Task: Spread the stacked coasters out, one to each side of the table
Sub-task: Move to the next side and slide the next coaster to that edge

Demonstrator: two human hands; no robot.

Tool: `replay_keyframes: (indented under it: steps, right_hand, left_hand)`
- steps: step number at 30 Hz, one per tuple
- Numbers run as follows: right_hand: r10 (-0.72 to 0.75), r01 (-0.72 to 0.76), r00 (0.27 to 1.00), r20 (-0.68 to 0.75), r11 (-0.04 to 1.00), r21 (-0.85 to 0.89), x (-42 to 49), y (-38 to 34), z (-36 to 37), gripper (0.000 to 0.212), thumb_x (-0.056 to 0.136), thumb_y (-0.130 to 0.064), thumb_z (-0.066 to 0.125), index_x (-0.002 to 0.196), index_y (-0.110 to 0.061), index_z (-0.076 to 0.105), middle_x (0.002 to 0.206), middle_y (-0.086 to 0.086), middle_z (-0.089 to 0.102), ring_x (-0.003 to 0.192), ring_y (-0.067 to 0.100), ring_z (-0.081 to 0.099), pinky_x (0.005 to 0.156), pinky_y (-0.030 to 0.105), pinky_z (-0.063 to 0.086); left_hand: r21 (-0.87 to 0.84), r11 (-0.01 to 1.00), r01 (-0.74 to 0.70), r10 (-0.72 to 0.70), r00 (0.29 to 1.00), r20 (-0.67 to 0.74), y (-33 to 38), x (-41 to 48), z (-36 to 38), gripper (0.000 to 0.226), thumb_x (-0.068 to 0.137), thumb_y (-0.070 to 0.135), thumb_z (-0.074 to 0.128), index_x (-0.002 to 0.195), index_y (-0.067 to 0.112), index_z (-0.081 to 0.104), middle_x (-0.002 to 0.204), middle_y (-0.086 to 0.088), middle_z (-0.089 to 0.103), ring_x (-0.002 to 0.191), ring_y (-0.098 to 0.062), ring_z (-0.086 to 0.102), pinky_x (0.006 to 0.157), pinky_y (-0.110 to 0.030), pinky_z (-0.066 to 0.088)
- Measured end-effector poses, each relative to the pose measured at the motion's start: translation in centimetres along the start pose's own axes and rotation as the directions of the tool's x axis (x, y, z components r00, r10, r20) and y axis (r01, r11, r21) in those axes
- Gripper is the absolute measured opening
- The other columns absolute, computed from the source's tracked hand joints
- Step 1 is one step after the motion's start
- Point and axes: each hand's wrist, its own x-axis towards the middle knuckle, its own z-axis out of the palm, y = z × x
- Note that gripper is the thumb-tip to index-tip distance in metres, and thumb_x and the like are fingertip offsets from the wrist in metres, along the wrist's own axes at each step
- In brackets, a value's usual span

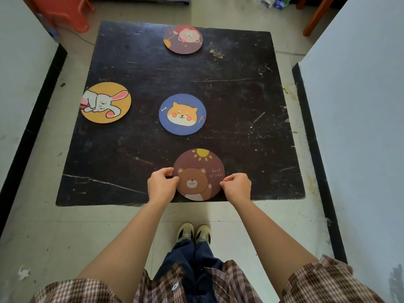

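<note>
A brown bear coaster (200,169) lies at the near edge of the dark square table (240,95). My left hand (161,184) pinches its left rim and my right hand (237,186) pinches its right rim. A blue coaster with an orange dog (182,114) rests flat in the middle of the table. A yellow rabbit coaster (106,102) sits at the left edge, slightly overhanging. At the far edge lies a purple coaster with a lion (183,39).
The table's right side holds no coaster. White walls with black skirting close in on both sides. An orange plastic stool (63,12) stands beyond the far left corner. My feet (193,234) stand on the tiled floor just before the table.
</note>
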Motion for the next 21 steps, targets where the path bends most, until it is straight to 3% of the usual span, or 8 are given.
replay_keyframes:
  steps: [12,16,21]
  right_hand:
    - [-0.049,0.05,0.998,0.045,0.999,-0.017,0.0,0.1,-0.3,0.005,0.08,-0.015,0.071,0.081,-0.009,0.07,0.085,0.009,0.069,0.081,0.021,0.063,0.076,0.034,0.052]
    - [-0.12,0.124,0.99,0.075,0.992,-0.037,-0.1,0.5,-0.8,0.014,0.08,-0.023,0.072,0.087,-0.011,0.067,0.085,0.005,0.067,0.082,0.019,0.062,0.072,0.03,0.05]
    - [-0.207,0.216,0.973,0.102,0.973,-0.087,0.6,0.5,-2.5,0.02,0.078,-0.031,0.072,0.088,-0.015,0.063,0.083,0.001,0.064,0.077,0.014,0.059,0.067,0.027,0.048]
  left_hand:
    - [0.086,0.995,-0.058,0.059,0.998,-0.011,-0.2,-0.1,0.1,0.04,0.084,0.013,0.066,0.123,0.011,0.06,0.119,-0.009,0.065,0.106,-0.023,0.06,0.085,-0.033,0.049]
    - [0.166,0.981,-0.096,0.101,0.995,-0.022,0.0,0.0,0.3,0.039,0.084,0.016,0.066,0.122,0.014,0.06,0.119,-0.01,0.058,0.101,-0.024,0.059,0.077,-0.032,0.049]
    - [0.256,0.953,-0.162,0.173,0.985,-0.022,1.2,-0.1,1.8,0.036,0.084,0.021,0.064,0.119,0.02,0.058,0.121,-0.007,0.048,0.11,-0.022,0.047,0.073,-0.03,0.047]
